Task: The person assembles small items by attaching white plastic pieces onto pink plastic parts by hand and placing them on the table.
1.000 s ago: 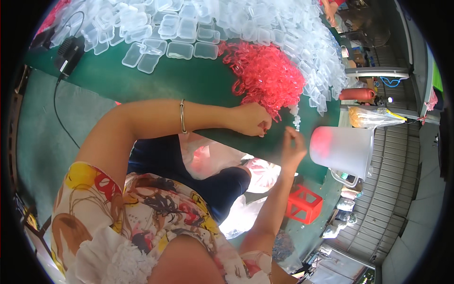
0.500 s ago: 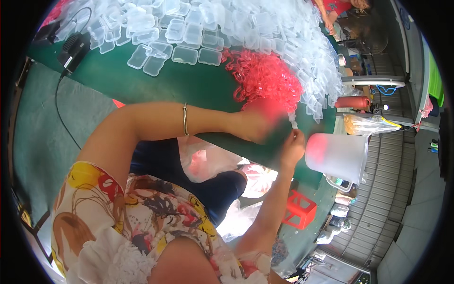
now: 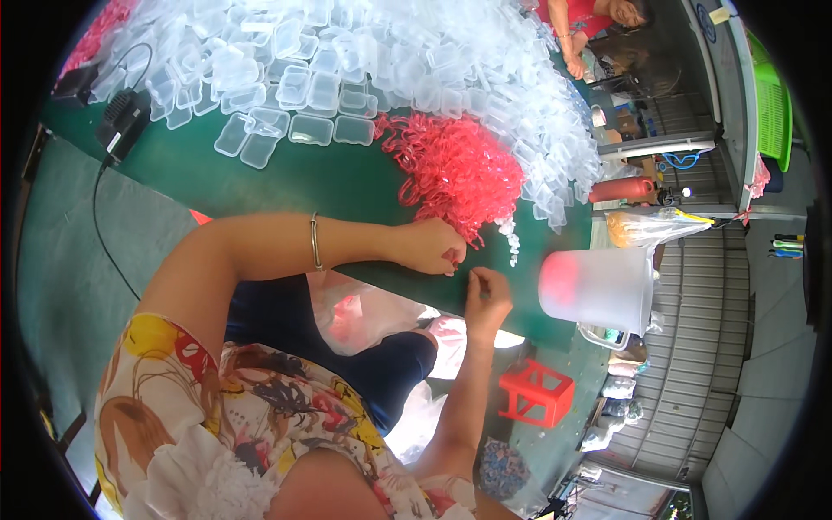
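Note:
My left hand [image 3: 431, 246], with a bangle on its wrist, is closed at the near edge of a heap of red plastic loops [image 3: 459, 169]. A bit of red shows at its fingertips, too small to name. Just to its right, my right hand [image 3: 489, 296] has its thumb and fingers pinched together above the green tabletop [image 3: 347, 182]. What it holds, if anything, is hidden. Small white pieces [image 3: 512, 243] lie in a short trail beside the red heap, apart from both hands.
A large pile of clear plastic box parts [image 3: 364, 52] covers the far tabletop. A translucent bucket [image 3: 598, 286] with pink inside stands at right. A black device with a cord [image 3: 121, 126] lies left. Below are a red stool [image 3: 537, 393] and plastic bags; another person [image 3: 572, 35] sits far right.
My left hand has come back from the red heap, and my right hand has left the white pieces. Both hands are now nearer my body. The whole view has shifted slightly.

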Available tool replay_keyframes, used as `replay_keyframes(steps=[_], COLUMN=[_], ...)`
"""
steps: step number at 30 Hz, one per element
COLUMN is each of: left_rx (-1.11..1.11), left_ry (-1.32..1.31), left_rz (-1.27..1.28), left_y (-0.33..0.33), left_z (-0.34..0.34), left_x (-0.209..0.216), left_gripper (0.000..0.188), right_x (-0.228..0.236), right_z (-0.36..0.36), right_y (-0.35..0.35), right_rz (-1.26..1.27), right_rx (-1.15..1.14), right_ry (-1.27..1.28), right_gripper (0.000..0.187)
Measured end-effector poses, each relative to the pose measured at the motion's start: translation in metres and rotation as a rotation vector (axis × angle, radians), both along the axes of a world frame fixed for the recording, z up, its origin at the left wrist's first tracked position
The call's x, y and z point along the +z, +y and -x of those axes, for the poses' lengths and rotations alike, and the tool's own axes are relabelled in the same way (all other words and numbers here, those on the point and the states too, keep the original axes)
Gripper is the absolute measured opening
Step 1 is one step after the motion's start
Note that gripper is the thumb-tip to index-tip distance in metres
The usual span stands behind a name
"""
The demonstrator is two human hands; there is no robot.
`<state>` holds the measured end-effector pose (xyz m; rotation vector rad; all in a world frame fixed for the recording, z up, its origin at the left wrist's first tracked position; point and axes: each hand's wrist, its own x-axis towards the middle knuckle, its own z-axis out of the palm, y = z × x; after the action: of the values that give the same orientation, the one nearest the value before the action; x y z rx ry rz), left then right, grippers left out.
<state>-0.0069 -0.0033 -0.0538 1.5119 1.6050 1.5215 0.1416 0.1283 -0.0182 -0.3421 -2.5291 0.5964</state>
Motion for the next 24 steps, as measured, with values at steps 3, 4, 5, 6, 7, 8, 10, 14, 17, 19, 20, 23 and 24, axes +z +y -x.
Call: replay_keyframes(steps=[3, 4, 5, 6, 7, 8, 10, 14, 17, 19, 20, 23, 24], left_rx=[-0.001, 0.002, -0.002, -0.001, -0.001, -0.006, 0.019, 0.021, -0.004, 0.000, 0.002, 0.019, 0.014], left_ry=[-0.017, -0.019, -0.021, -0.022, -0.022, -0.024, 0.008, -0.003, -0.018, -0.007, -0.009, 0.011, -0.013], left_rz=[0.024, 0.030, 0.030, 0.039, 0.048, 0.049, 0.000, 0.075, 0.041, -0.019, -0.014, 0.020, 0.018], left_y=[0.000, 0.001, 0.002, 0.002, 0.002, 0.002, 0.002, -0.001, -0.003, -0.002, -0.001, 0.000, 0.002], left_z=[0.002, 0.002, 0.002, 0.002, 0.002, 0.003, 0.003, 0.003, 0.000, 0.000, 0.000, 0.002, 0.002], left_x=[0.002, 0.002, 0.002, 0.002, 0.003, 0.003, 0.004, 0.005, 0.001, 0.002, 0.000, -0.002, 0.000], left_gripper=[0.024, 0.024, 0.024, 0.024, 0.024, 0.024, 0.021, 0.020, 0.020, 0.020, 0.020, 0.022, 0.025], right_x=[-0.004, -0.002, -0.001, -0.001, 0.000, 0.000, 0.005, 0.002, 0.001, 0.002, 0.000, -0.008, -0.005], right_z=[0.002, 0.003, 0.003, 0.003, 0.003, 0.003, 0.003, 0.004, 0.001, 0.000, 0.000, 0.000, -0.001], right_y=[0.000, -0.002, -0.002, -0.001, 0.001, 0.003, 0.001, 0.003, 0.000, 0.000, 0.001, 0.003, 0.002], right_rz=[0.054, -0.013, -0.080, -0.079, -0.146, -0.213, -0.207, -0.235, -0.250, -0.195, -0.191, -0.071, -0.022], right_rx=[-0.001, 0.003, 0.006, 0.003, 0.064, 0.124, 0.134, 0.142, 0.121, 0.089, 0.091, 0.043, 0.015], right_ry=[0.025, -0.026, -0.077, -0.079, -0.066, -0.053, -0.069, -0.069, -0.058, -0.053, -0.055, -0.027, -0.030], right_gripper=[0.009, 0.009, 0.010, 0.010, 0.010, 0.010, 0.010, 0.010, 0.009, 0.008, 0.008, 0.007, 0.007])
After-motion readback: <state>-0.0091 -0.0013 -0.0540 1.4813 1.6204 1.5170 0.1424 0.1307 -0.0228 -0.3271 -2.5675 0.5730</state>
